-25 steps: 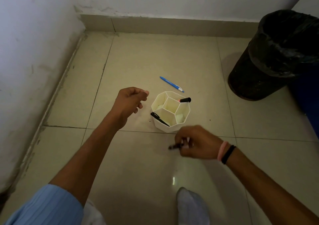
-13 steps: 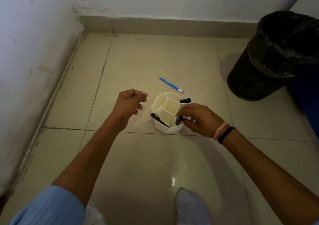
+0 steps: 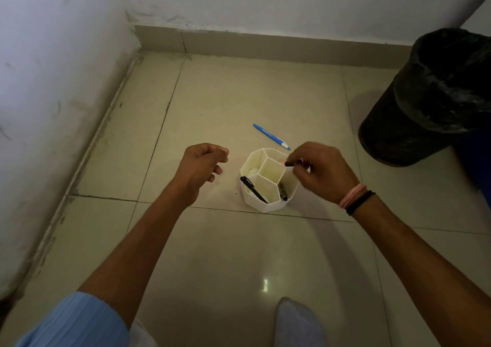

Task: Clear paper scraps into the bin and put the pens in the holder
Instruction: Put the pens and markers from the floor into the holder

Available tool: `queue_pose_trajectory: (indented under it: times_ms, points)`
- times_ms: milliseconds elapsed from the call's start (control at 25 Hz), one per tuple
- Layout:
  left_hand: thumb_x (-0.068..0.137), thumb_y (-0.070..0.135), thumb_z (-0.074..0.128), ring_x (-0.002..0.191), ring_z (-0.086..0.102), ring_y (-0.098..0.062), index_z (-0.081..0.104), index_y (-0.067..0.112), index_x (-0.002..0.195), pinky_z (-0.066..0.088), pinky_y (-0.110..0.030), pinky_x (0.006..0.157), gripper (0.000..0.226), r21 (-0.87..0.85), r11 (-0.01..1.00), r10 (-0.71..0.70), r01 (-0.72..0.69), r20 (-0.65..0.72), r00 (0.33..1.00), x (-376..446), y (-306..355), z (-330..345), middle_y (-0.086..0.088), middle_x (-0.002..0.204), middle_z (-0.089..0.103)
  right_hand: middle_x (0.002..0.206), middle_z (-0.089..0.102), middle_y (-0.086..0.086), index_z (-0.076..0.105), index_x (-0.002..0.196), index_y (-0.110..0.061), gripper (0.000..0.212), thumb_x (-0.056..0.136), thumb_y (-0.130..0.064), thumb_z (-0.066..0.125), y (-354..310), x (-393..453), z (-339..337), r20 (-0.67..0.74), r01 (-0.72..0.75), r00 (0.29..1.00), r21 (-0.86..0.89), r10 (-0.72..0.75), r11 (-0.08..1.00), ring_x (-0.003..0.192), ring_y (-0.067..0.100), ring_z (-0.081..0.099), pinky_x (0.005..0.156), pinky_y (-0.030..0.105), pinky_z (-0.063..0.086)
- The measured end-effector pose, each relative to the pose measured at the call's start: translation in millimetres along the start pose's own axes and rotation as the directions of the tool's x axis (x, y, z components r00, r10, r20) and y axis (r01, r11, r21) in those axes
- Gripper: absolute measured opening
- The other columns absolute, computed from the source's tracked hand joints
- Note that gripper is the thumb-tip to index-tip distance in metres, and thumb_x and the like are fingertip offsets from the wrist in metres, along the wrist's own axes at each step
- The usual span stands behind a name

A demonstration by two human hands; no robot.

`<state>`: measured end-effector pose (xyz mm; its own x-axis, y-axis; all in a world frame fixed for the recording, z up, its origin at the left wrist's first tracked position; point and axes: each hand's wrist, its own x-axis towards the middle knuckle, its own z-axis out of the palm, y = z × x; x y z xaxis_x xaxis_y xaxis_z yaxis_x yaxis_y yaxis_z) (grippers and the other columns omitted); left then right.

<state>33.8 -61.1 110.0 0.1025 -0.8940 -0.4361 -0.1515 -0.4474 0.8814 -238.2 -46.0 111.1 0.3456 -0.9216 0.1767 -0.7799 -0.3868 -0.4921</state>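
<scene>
The right hand (image 3: 322,171) has moved from the near compartment to pinch the red-tipped marker (image 3: 289,163); the left hand (image 3: 203,164) is loosely curled, empty; a blue pen (image 3: 271,136) lies beyond.

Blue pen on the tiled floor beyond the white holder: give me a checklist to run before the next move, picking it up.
1. Blue pen still on the beige tiled floor, unobstructed: ok.
2. Right hand free to take it: not ok, its fingertips pinch the dark, red-banded pen at the holder's rim.
3. Left hand free: ok, loosely curled, holding nothing visible.
4. White honeycomb plastic holder upright: ok.
5. Empty compartment available: ok, the centre cell looks empty.
6. Paper scraps cleared from the floor: ok, none visible.
</scene>
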Motion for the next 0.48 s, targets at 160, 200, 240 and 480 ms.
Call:
queue_pose_trajectory:
  times_ms: [160,200,240,480]
  points:
    - [0.094,0.015,0.064,0.066,0.057,-0.015,0.073,0.009,0.102,0.043,-0.025,0.053,0.013,-0.016,1.000,-0.016,0.016,0.000,1.000,1,-1,-2,-0.008,0.096,0.072,0.096,0.070,-0.001,0.075,0.103,-0.012,0.017,0.088,-0.011,0.067,34,44,6,-0.155,-0.379,0.908,0.088,0.389,0.921,0.081,0.016,0.062,0.080,0.028,0.051]
    - [0.095,0.016,0.065,0.066,0.057,-0.015,0.073,0.009,0.102,0.043,-0.024,0.053,0.013,-0.019,1.000,-0.016,0.016,0.001,1.000,1,-1,-4,-0.008,0.096,0.072,0.099,0.073,0.002,0.076,0.104,-0.012,0.018,0.088,-0.013,0.068,47,54,13,-0.119,-0.463,0.871,0.119,0.476,0.878,0.090,0.019,0.064,0.087,0.031,0.052]
    - [0.095,0.017,0.065,0.066,0.057,-0.015,0.072,0.008,0.103,0.043,-0.024,0.053,0.014,-0.021,1.000,-0.017,0.017,0.000,1.000,2,-2,-5,-0.008,0.096,0.072,0.103,0.075,0.005,0.076,0.104,-0.012,0.019,0.087,-0.015,0.069,58,62,21,-0.074,-0.521,0.844,0.120,0.531,0.845,0.100,0.023,0.065,0.093,0.035,0.052]
    - [0.094,0.014,0.064,0.067,0.057,-0.016,0.073,0.009,0.103,0.043,-0.026,0.056,0.014,-0.068,0.996,-0.055,0.053,-0.027,0.998,10,-10,-21,-0.009,0.097,0.073,0.116,0.071,0.010,0.076,0.107,-0.015,0.034,0.080,-0.034,0.080,98,93,66,0.128,-0.658,0.751,0.057,0.648,0.751,0.109,0.027,0.062,0.095,0.035,0.050]
